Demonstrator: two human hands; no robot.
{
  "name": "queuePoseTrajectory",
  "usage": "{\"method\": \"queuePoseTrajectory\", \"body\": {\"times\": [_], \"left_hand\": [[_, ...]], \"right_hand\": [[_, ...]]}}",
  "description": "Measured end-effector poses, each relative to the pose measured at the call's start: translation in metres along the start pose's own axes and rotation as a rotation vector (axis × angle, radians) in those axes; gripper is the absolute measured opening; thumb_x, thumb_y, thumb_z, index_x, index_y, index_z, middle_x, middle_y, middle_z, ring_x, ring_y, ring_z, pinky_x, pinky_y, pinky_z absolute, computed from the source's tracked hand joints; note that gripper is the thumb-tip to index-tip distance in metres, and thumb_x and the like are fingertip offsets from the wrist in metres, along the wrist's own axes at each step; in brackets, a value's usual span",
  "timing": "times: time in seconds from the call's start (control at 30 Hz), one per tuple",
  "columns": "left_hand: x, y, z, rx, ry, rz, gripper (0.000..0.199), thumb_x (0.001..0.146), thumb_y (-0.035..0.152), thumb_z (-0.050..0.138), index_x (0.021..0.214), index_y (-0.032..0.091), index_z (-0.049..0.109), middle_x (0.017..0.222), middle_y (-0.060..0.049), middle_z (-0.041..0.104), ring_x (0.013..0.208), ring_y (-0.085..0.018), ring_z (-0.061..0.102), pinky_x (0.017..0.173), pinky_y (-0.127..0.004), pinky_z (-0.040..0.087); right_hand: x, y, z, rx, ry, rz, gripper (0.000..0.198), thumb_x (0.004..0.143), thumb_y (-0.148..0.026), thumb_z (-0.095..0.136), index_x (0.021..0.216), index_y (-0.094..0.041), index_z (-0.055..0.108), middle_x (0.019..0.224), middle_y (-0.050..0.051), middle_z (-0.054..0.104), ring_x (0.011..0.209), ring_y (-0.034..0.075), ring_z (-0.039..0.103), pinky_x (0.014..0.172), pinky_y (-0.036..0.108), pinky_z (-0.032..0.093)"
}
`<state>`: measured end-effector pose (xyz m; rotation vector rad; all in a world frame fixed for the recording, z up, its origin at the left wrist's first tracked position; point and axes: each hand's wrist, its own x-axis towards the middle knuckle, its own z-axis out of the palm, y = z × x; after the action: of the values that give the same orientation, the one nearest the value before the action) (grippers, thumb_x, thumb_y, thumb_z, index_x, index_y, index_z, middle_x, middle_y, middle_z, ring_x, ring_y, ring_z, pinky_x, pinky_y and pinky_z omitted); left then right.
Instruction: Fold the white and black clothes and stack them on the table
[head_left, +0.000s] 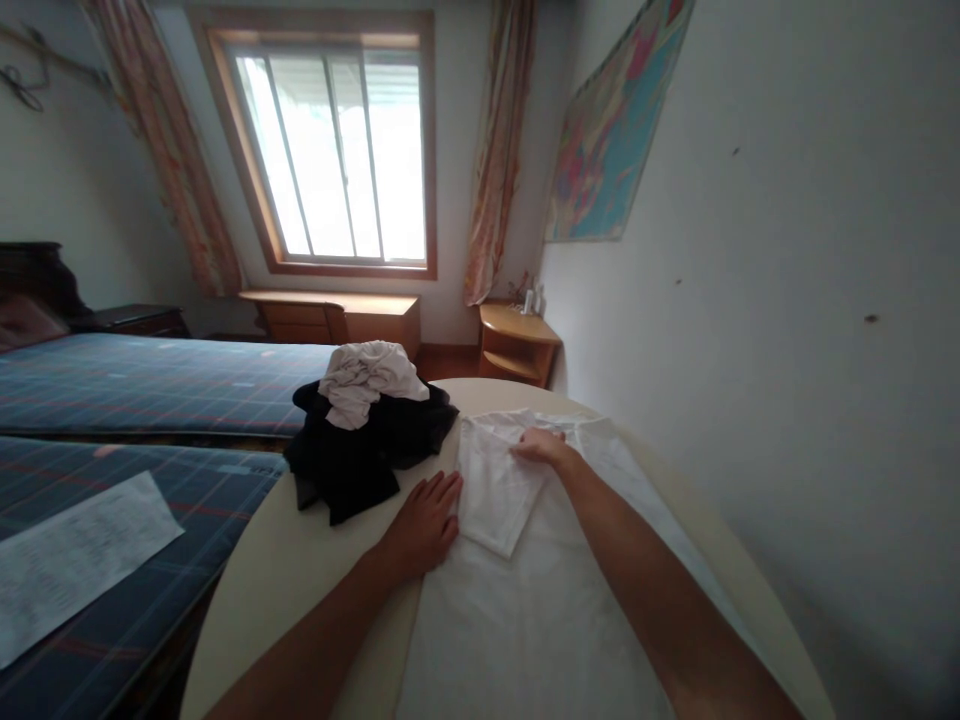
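Note:
A white shirt (547, 620) lies spread along the round table, one short sleeve folded inward over its body near the far end. My left hand (424, 525) rests with its fingers stretched out on the shirt's left edge, beside the folded sleeve. Farther up, near the collar end, my right hand (541, 446) has its fingers closed on the white cloth; its fingertips are partly hidden. Left of the shirt, black clothing (352, 470) sits in a heap with a crumpled pale garment (373, 378) on top.
The cream round table (247, 610) stands close to the white wall (810, 430) on the right. Beds with blue plaid covers (180, 385) are on the left, a printed sheet (82, 565) lying on the nearer one. A desk (375, 312) and corner shelf (517, 325) stand beyond.

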<state>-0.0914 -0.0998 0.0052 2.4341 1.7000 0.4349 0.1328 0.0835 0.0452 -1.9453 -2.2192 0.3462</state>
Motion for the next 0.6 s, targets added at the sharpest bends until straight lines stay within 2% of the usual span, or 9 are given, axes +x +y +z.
{"method": "queuePoseTrajectory", "body": {"times": [0.07, 0.17, 0.23, 0.33, 0.4, 0.47, 0.53, 0.6], "left_hand": [[0.0, 0.0, 0.001, 0.005, 0.006, 0.006, 0.058, 0.091, 0.024, 0.041, 0.149, 0.018, 0.037, 0.157, -0.007, 0.034, 0.147, -0.025, 0.024, 0.12, -0.046, 0.02], [-0.001, -0.001, 0.001, 0.012, 0.023, 0.013, 0.054, 0.093, 0.024, 0.041, 0.147, 0.022, 0.041, 0.157, -0.007, 0.034, 0.146, -0.025, 0.025, 0.119, -0.047, 0.021], [-0.001, 0.0, 0.002, 0.02, 0.033, 0.015, 0.052, 0.093, 0.024, 0.042, 0.145, 0.024, 0.043, 0.156, -0.006, 0.036, 0.146, -0.025, 0.027, 0.119, -0.047, 0.022], [-0.001, 0.0, 0.001, 0.032, 0.039, 0.016, 0.051, 0.092, 0.023, 0.044, 0.144, 0.024, 0.046, 0.155, -0.007, 0.038, 0.145, -0.025, 0.029, 0.118, -0.046, 0.023], [-0.001, 0.0, 0.001, 0.037, 0.039, 0.013, 0.051, 0.092, 0.023, 0.044, 0.143, 0.023, 0.046, 0.156, -0.008, 0.036, 0.145, -0.026, 0.028, 0.118, -0.047, 0.023], [-0.001, -0.001, 0.001, 0.03, 0.03, 0.026, 0.053, 0.092, 0.022, 0.044, 0.145, 0.025, 0.044, 0.159, -0.006, 0.031, 0.146, -0.027, 0.026, 0.118, -0.048, 0.023], [-0.001, -0.002, 0.001, 0.017, 0.014, 0.054, 0.054, 0.093, 0.022, 0.042, 0.147, 0.029, 0.042, 0.159, -0.001, 0.029, 0.147, -0.028, 0.023, 0.118, -0.051, 0.022], [-0.001, -0.003, 0.0, 0.007, -0.001, 0.074, 0.053, 0.093, 0.022, 0.042, 0.146, 0.032, 0.043, 0.158, 0.001, 0.032, 0.147, -0.029, 0.023, 0.118, -0.053, 0.022]], "right_hand": [[-0.007, 0.004, -0.002, -0.038, -0.032, -0.003, 0.026, 0.082, -0.042, 0.062, 0.081, -0.021, 0.076, 0.094, 0.01, 0.076, 0.098, 0.028, 0.067, 0.094, 0.044, 0.043], [-0.017, 0.007, -0.004, -0.089, -0.025, 0.009, 0.03, 0.088, -0.042, 0.056, 0.091, -0.019, 0.075, 0.102, 0.013, 0.074, 0.099, 0.026, 0.068, 0.085, 0.035, 0.047], [-0.024, 0.006, -0.003, -0.133, 0.003, 0.021, 0.03, 0.088, -0.039, 0.057, 0.097, -0.016, 0.074, 0.105, 0.017, 0.073, 0.1, 0.028, 0.068, 0.084, 0.036, 0.047], [-0.033, -0.003, -0.001, -0.178, 0.086, -0.015, 0.033, 0.093, -0.033, 0.051, 0.111, -0.012, 0.069, 0.112, 0.022, 0.069, 0.108, 0.031, 0.063, 0.094, 0.045, 0.042], [-0.039, -0.015, 0.001, -0.181, 0.137, -0.099, 0.036, 0.096, -0.032, 0.044, 0.121, -0.014, 0.063, 0.122, 0.02, 0.065, 0.118, 0.03, 0.057, 0.101, 0.048, 0.035], [-0.042, -0.03, 0.006, -0.169, 0.147, -0.223, 0.037, 0.098, -0.035, 0.042, 0.129, -0.022, 0.059, 0.132, 0.013, 0.06, 0.125, 0.025, 0.051, 0.105, 0.043, 0.033], [-0.044, -0.044, 0.012, -0.146, 0.112, -0.366, 0.038, 0.099, -0.038, 0.041, 0.134, -0.03, 0.054, 0.139, 0.006, 0.056, 0.129, 0.02, 0.047, 0.107, 0.037, 0.032], [-0.043, -0.056, 0.022, -0.114, 0.05, -0.468, 0.043, 0.1, -0.039, 0.038, 0.141, -0.03, 0.048, 0.145, 0.004, 0.052, 0.133, 0.018, 0.043, 0.111, 0.035, 0.029]]}}
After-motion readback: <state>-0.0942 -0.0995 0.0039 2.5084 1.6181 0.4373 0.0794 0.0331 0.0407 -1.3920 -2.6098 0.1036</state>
